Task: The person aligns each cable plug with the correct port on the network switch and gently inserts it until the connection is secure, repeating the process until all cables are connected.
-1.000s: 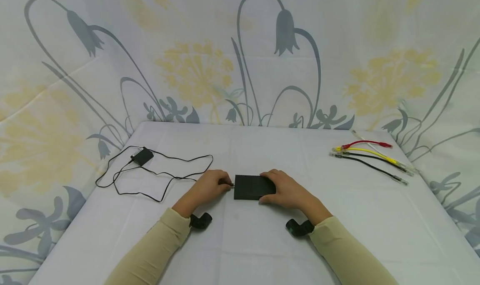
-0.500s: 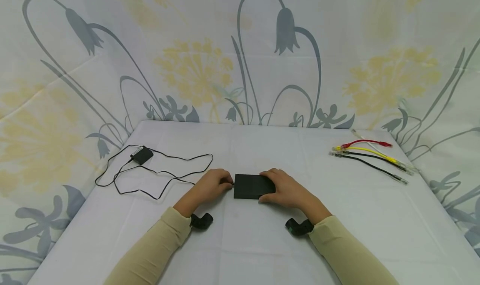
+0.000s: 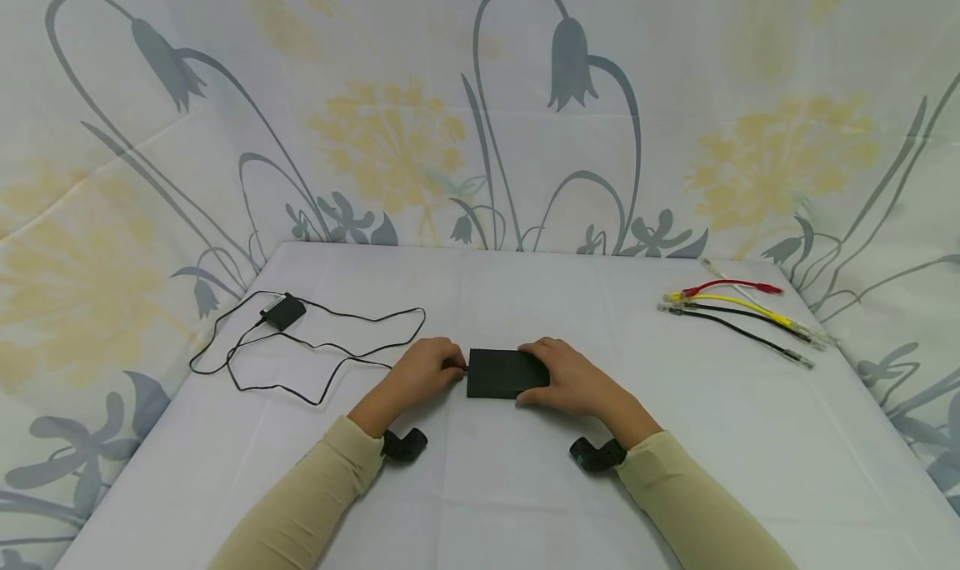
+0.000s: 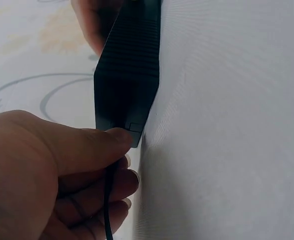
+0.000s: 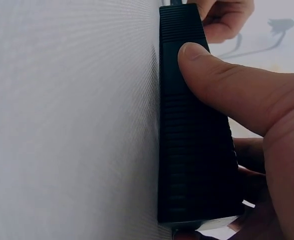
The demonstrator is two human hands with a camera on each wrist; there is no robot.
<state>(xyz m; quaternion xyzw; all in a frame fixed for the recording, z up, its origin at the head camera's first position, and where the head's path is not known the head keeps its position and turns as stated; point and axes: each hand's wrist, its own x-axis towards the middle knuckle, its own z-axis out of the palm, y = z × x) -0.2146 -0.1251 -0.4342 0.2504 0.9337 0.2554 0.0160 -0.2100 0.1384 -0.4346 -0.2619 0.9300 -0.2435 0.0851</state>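
Observation:
A flat black box [image 3: 504, 373] with ridged sides lies on the white-covered table between the two hands. My right hand [image 3: 573, 380] grips its right end, the thumb [image 5: 207, 75] along the near ridged side and the other fingers on the far side. At the box's left end, my left hand [image 3: 423, 374] pinches the end of a thin black cord [image 4: 107, 205] between thumb and fingers. The fingertips are right at the end face and hide the plug. That cord runs left in loose loops to a black power adapter [image 3: 284, 312].
Several short network cables lie together at the back right, among them a red cable [image 3: 731, 285], a yellow cable [image 3: 738, 305] and a black cable [image 3: 738, 330]. A flower-patterned cloth [image 3: 525, 162] hangs behind the table. Black wrist cameras sit at both cuffs.
My left fingertips have edged slightly right, closer to the box's end, and less of the plug shows between. The right hand and the box stay in place.

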